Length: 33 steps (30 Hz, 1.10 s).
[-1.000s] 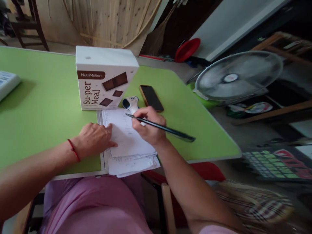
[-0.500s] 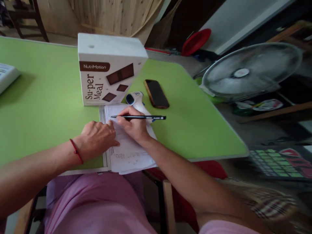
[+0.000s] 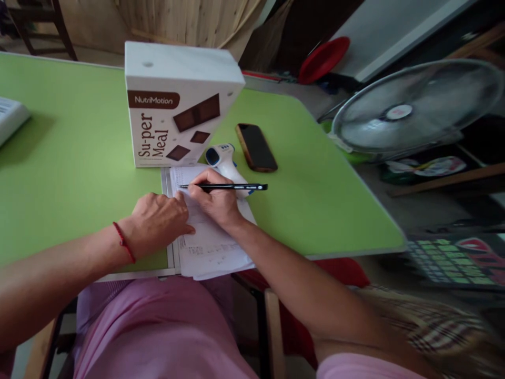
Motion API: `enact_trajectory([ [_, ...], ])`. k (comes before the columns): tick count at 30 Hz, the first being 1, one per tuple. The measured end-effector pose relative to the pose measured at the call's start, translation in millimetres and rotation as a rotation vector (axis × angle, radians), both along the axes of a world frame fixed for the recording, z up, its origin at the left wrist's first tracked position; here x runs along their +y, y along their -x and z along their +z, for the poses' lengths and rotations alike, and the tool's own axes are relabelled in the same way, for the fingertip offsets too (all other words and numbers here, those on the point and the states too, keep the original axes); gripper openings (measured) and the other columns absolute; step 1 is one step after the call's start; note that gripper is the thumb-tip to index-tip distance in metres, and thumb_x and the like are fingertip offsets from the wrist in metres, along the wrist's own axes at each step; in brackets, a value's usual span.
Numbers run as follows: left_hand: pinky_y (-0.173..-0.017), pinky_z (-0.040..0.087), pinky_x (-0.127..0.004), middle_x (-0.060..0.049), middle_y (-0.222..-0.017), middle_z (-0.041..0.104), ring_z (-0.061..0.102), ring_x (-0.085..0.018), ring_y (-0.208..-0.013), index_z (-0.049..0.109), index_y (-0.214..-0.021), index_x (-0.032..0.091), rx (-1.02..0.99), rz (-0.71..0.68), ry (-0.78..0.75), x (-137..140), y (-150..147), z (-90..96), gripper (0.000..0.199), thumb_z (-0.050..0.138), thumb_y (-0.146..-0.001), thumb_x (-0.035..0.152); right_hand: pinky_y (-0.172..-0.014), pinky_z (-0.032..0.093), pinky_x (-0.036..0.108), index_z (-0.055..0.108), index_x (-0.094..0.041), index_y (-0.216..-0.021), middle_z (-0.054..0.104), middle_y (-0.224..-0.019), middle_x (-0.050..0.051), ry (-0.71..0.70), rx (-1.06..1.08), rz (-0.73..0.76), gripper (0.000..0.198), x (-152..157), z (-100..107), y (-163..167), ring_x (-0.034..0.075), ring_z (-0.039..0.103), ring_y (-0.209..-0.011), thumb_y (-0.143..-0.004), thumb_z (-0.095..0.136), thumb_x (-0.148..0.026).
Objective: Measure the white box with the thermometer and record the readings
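Note:
My right hand (image 3: 218, 199) grips a black pen (image 3: 244, 187) near its tip, which touches the upper left part of a sheet of paper (image 3: 207, 231). The paper sits in a small stack and bears rows of handwriting near the top and bottom. My left hand (image 3: 161, 218), with a red cord on the wrist, rests on the left edge of the stack, thumb apart and fingers bent downward, holding nothing. Beyond the right hand lies a white and blue infrared thermometer (image 3: 223, 158), partly hidden by that hand. A white NutriMotion box (image 3: 150, 126) stands upright behind the paper.
On the green table (image 3: 87, 142), a phone (image 3: 257, 147) lies right of the thermometer, and a white object (image 3: 10, 118) sits at the far left. A fan (image 3: 398, 111) stands beyond the table's right edge, near a red dish-like object (image 3: 324, 59).
The view has shifted slightly, so the box, phone and fan appear a little higher. Both hands stay nearly in place, the pen tip still at the paper's upper left.

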State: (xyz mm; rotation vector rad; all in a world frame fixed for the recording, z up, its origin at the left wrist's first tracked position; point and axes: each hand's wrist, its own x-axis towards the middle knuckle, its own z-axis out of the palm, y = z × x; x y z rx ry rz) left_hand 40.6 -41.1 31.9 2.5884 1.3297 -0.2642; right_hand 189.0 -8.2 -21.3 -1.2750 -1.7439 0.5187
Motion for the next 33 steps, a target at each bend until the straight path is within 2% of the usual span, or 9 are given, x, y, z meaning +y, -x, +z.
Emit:
enact_trajectory([
  [4,-0.057,0.042,-0.034,-0.019,-0.076,0.069,0.068,-0.034,-0.077,0.051,-0.122,-0.001,0.116,-0.051,-0.072,-0.7,-0.9,2.5,0.064,0.049,-0.089,0.054,-0.059,0.042,0.028,0.049,-0.024,-0.062,0.055,-0.058,-0.004,0.001,0.002,0.018,0.012,0.6,-0.7,0.2,0.012,0.048,-0.057,-0.072,0.053,-0.026],
  [18,-0.054,0.042,-0.033,-0.018,-0.074,0.069,0.068,-0.033,-0.072,0.052,-0.121,-0.002,0.128,-0.064,-0.095,-0.6,-1.0,4.9,0.064,0.049,-0.089,0.054,-0.057,0.042,0.027,0.049,-0.023,-0.061,0.056,-0.058,-0.004,-0.008,0.010,0.046,0.011,1.0,1.1,-0.3,0.012,0.049,-0.056,-0.071,0.053,-0.024],
  [25,-0.051,0.041,-0.032,-0.015,-0.072,0.068,0.068,-0.033,-0.069,0.055,-0.111,0.001,0.130,-0.066,-0.112,-0.1,0.6,6.8,0.056,0.051,-0.089,0.052,-0.054,0.042,0.026,0.050,-0.022,-0.061,0.055,-0.056,-0.004,-0.103,0.087,0.039,0.010,3.6,-4.8,-0.8,0.011,0.048,-0.054,-0.071,0.054,-0.023],
  [33,-0.051,0.040,-0.032,-0.016,-0.073,0.069,0.068,-0.033,-0.070,0.054,-0.113,0.000,0.131,-0.070,-0.105,0.9,0.3,7.4,0.059,0.050,-0.089,0.053,-0.052,0.041,0.025,0.050,-0.022,-0.061,0.055,-0.056,-0.005,-0.097,0.077,0.040,0.011,4.5,-6.1,-0.5,0.010,0.048,-0.053,-0.071,0.055,-0.021],
])
